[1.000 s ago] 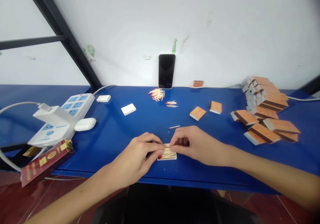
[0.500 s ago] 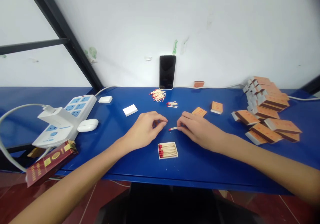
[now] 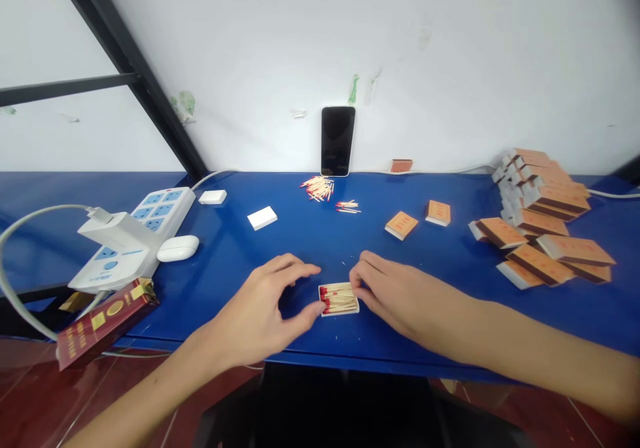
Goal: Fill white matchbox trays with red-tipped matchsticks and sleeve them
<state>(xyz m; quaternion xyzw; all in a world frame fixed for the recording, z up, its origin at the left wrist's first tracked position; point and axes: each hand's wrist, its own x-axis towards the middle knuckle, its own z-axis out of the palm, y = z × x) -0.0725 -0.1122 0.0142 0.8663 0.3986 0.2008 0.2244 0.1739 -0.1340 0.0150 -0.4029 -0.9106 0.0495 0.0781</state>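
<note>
A small open match tray point(image 3: 339, 299) full of red-tipped matches lies on the blue table point(image 3: 300, 241) near its front edge. My left hand point(image 3: 265, 305) rests left of it with fingers spread, the thumb tip touching the tray's left edge. My right hand point(image 3: 387, 291) lies on the other side, its fingers curled and pinched together at the tray's right edge. What they pinch is hidden.
Loose matches point(image 3: 317, 188) and a phone point(image 3: 338, 141) leaning on the wall sit at the back. White inner trays point(image 3: 262, 218), two orange matchboxes point(image 3: 401, 225), a heap of matchboxes point(image 3: 540, 218) at right. Power strip point(image 3: 135, 231), earbud case point(image 3: 178, 248) and a red carton point(image 3: 103, 325) at left.
Both hands came back from the middle of the table to the tray. The single match that lay beyond the tray is gone from the table after my right hand reached it.
</note>
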